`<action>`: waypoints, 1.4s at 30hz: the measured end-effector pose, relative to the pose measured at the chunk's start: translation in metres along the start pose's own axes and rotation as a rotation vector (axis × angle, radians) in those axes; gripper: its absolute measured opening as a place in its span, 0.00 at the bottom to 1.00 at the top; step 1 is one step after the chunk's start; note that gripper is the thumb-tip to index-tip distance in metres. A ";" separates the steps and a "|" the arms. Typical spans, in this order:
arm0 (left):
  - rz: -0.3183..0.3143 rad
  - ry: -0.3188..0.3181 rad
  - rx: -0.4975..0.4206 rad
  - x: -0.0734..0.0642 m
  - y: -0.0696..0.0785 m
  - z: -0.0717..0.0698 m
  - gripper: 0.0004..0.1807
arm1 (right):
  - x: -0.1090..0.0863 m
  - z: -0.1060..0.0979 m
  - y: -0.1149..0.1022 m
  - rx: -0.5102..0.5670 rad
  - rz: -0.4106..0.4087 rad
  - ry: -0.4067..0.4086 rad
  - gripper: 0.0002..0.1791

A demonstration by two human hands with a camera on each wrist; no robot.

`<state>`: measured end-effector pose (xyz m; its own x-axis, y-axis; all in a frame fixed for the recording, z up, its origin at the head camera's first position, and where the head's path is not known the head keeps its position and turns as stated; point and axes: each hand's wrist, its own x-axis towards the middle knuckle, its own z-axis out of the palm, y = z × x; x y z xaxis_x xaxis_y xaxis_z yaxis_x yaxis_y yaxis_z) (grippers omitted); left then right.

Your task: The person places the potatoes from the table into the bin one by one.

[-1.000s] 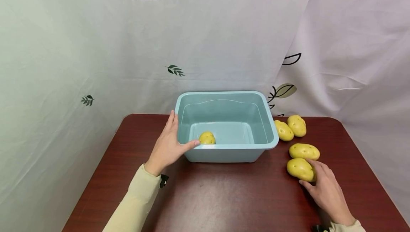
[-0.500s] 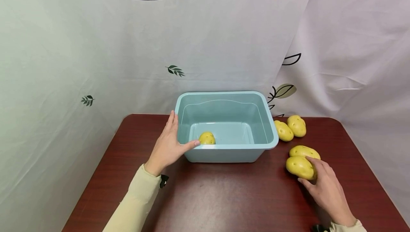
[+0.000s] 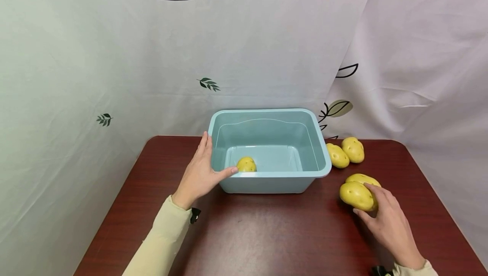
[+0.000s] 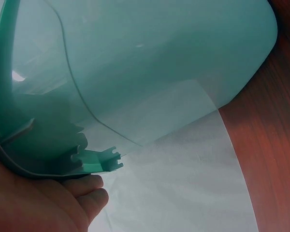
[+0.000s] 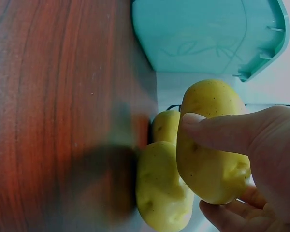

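A light-blue plastic tub stands near the back of the table, with one yellow potato inside by its front left. At the tub's front left corner, my left hand rests on the rim, fingers straight along the side and thumb along the front. My right hand grips a potato between thumb and fingers; in the right wrist view this held potato is raised off the table. Just behind it lies another potato, partly hidden in the head view.
Two more potatoes, a left one and a right one, lie right of the tub at the back. The dark red table meets a white printed cloth behind it.
My right hand has lifted the potato slightly, and it now covers more of the one behind. The left hand and tub have stayed still.
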<state>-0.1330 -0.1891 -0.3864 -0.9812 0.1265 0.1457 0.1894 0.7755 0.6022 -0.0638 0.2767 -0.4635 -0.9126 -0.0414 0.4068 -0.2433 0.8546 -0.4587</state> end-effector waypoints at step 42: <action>-0.010 -0.005 -0.012 0.000 0.001 -0.001 0.66 | 0.019 -0.010 -0.022 0.041 0.020 0.120 0.46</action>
<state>-0.1331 -0.1890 -0.3854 -0.9831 0.1219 0.1363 0.1804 0.7692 0.6130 -0.0720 0.2626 -0.4379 -0.8722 0.0397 0.4876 -0.2411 0.8325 -0.4989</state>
